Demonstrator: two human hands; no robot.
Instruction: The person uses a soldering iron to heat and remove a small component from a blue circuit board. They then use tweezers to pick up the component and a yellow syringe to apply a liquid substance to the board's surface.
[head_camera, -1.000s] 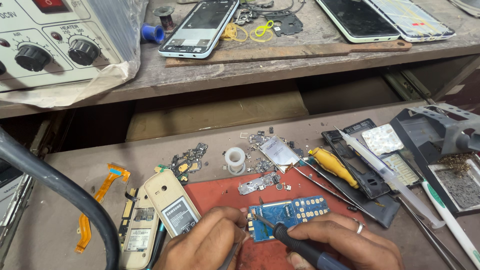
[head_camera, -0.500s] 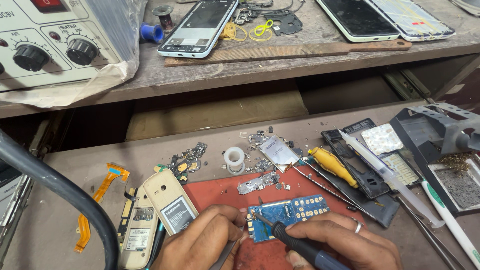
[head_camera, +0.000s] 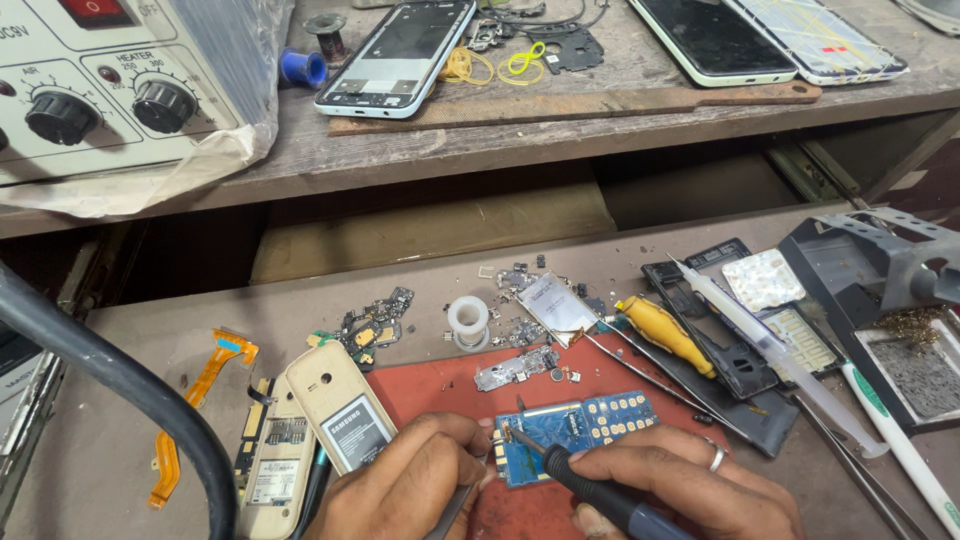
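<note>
Fingers (head_camera: 640, 470) of the right hand (head_camera: 690, 490) are curled in a pen grip around the dark handle of a soldering iron (head_camera: 590, 490), whose thin tip slants up and to the left and meets the left end of a small blue circuit board (head_camera: 575, 432). That board lies flat on a red mat (head_camera: 440, 385), its long axis running left to right with a slight upward tilt at the right end, where the keypad contacts sit. Opposite it, the left hand (head_camera: 400, 490) comes in from the lower left, its fingertips pressed against the board's left edge and pinching a slim metal tool (tweezers, by the look of it) (head_camera: 450, 505), so both hands converge on the same end of the board, the right one from below and to the right. Further out on the counter (head_camera: 330, 290) lie a beige phone shell (head_camera: 340, 410) to the left, a loose metal board piece (head_camera: 515, 368) just above the blue one, a small white spool (head_camera: 468, 320), a yellow-handled screwdriver (head_camera: 665, 333) to the upper right, and an orange ribbon cable (head_camera: 190, 400) far left.
</note>
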